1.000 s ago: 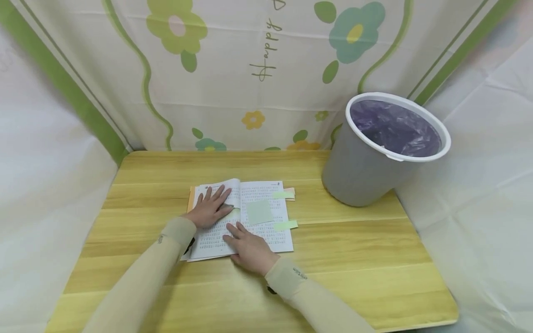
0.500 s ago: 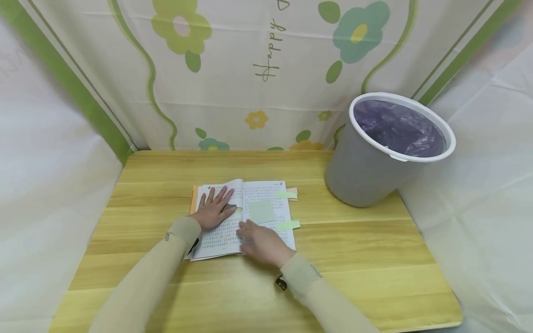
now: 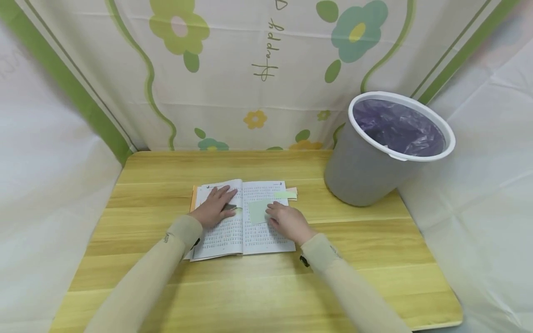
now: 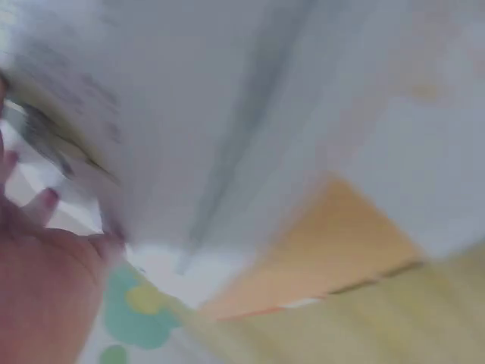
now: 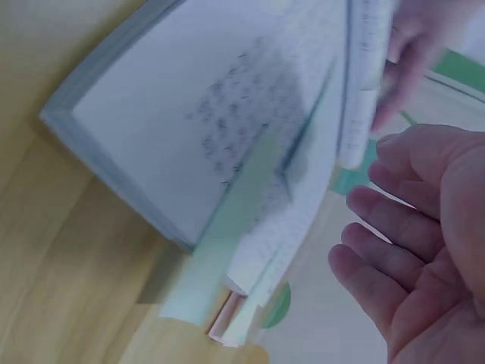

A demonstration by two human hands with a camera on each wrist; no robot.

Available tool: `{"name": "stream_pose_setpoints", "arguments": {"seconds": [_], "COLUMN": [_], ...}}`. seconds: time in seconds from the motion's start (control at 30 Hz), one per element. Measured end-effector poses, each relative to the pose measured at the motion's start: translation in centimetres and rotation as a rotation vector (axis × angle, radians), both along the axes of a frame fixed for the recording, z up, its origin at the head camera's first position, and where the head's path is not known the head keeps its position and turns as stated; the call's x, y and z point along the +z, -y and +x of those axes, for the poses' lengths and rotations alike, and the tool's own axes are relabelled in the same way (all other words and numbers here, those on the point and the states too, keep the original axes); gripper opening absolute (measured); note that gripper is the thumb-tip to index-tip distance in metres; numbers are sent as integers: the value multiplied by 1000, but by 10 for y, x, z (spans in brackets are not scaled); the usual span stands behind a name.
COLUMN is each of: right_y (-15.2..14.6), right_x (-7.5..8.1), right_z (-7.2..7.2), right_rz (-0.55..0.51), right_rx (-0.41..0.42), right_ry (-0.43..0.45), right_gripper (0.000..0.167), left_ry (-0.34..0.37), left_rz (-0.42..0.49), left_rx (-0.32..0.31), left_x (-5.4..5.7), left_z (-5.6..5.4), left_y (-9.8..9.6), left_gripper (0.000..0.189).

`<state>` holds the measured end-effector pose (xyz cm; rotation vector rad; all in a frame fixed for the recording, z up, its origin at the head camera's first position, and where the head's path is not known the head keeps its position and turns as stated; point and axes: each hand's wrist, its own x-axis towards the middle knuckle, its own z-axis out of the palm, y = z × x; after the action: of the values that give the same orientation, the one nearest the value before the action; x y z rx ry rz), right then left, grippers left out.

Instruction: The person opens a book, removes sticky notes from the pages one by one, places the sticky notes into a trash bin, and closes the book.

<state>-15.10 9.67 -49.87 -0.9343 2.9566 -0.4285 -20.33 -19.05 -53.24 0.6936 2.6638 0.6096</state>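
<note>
An open book (image 3: 266, 243) lies on the wooden table, printed pages facing up. My left hand (image 3: 213, 210) rests on its left page with fingers spread, partly covering a picture there. A square pale green sticky note (image 3: 256, 212) sits on the right page. My right hand (image 3: 289, 223) is over that page, fingertips at the note's right edge in the head view. Its fingers look loosely bent and hold nothing in the right wrist view. That view shows a green page tab (image 5: 220, 235), hidden by the hand from the head. A second green tab (image 3: 285, 195) overlaps a pinkish tab (image 3: 294, 190) higher up.
A grey bin (image 3: 360, 171) with a white rim and purple liner stands at the table's back right. Flower-printed cloth (image 3: 233, 92) hangs behind the table, with white cloth at both sides. An orange cover (image 4: 326, 250) shows under the pages in the left wrist view.
My right hand has moved right and up from the book's lower middle to the right page, beside the sticky note, covering the lower green tab. My left hand has stayed on the left page.
</note>
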Motion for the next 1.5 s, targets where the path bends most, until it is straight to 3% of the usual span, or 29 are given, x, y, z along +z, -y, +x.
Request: {"name": "stream_pose_setpoints", "arguments": {"seconds": [0.13, 0.2, 0.37, 0.53, 0.77, 1.1, 1.37, 1.5], "right_y": [4, 7, 13, 16, 21, 19, 20, 21], "right_x": [-9, -14, -23, -26, -26, -30, -31, -30], "right_z": [-5, -7, -9, -11, -12, -17, -17, -18], "right_rz": [50, 75, 131, 169, 204, 303, 304, 294], "right_rx": [22, 37, 53, 64, 108, 159, 157, 134], "right_ry": [11, 7, -29, -72, -86, -185, -170, -124], "right_gripper": [29, 28, 30, 32, 33, 34, 32, 30], "left_ry": [7, -14, -82, -124, -14, -4, 22, 61], "left_rz": [74, 36, -84, -77, -71, -126, -63, -47], "left_rx": [-49, -73, -57, 28, 33, 18, 10, -11], "left_x": [11, 12, -3, -18, -14, -10, -21, -19], "left_z": [4, 8, 18, 15, 11, 13, 10, 8], "left_y": [-14, -23, -41, -45, -39, -43, -34, -28], "left_gripper": [65, 68, 94, 107, 103, 106, 123, 131]}}
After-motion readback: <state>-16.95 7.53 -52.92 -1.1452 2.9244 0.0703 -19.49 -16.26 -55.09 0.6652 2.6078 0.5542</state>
